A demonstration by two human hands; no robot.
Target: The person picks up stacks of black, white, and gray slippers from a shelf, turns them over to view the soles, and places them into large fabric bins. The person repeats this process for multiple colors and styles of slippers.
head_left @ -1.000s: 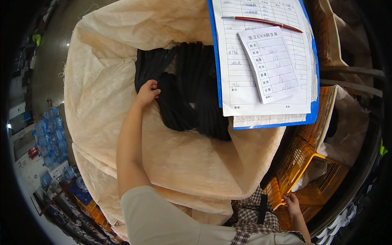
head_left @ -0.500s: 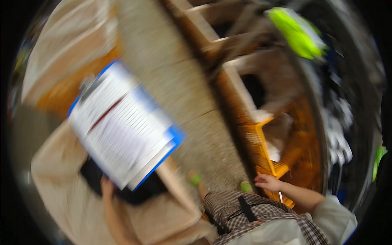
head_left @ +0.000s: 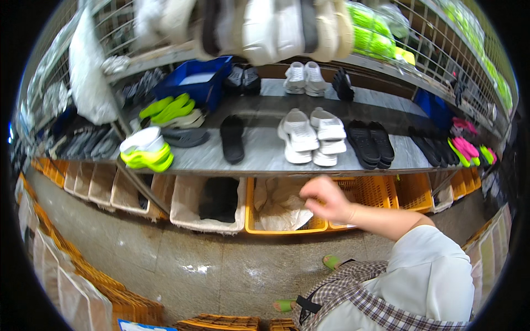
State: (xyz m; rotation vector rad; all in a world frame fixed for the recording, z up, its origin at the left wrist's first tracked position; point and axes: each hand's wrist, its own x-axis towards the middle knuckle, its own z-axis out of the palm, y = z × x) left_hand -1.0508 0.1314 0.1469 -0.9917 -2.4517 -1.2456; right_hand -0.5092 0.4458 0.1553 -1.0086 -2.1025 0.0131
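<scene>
My right hand (head_left: 329,199) reaches in front of the shelf's lower edge, above a yellow basket (head_left: 287,231) lined with a pale sack. The hand is slightly blurred, its thumb and bent fingers a little apart, and nothing shows in it. My left hand is out of view. On the grey shelf (head_left: 259,157) nearest my right hand stand stacked white shoe soles (head_left: 298,131) and a pair of black slides (head_left: 370,143). A single black sole (head_left: 232,139) lies further left. The blue edge of a clipboard (head_left: 144,326) shows at the bottom left.
White and neon-green soles (head_left: 147,149) sit at the shelf's left, near a blue bin (head_left: 196,80). Pink footwear (head_left: 465,148) lies at the right. A cloth-lined basket (head_left: 182,218) holding black pieces stands below. Wicker baskets (head_left: 135,306) line the near side of the wet floor.
My view has swung from the baskets and clipboard to face the shelf. The clipboard has dropped almost out of view, and my left hand has left it. My right hand is now raised before the shelf.
</scene>
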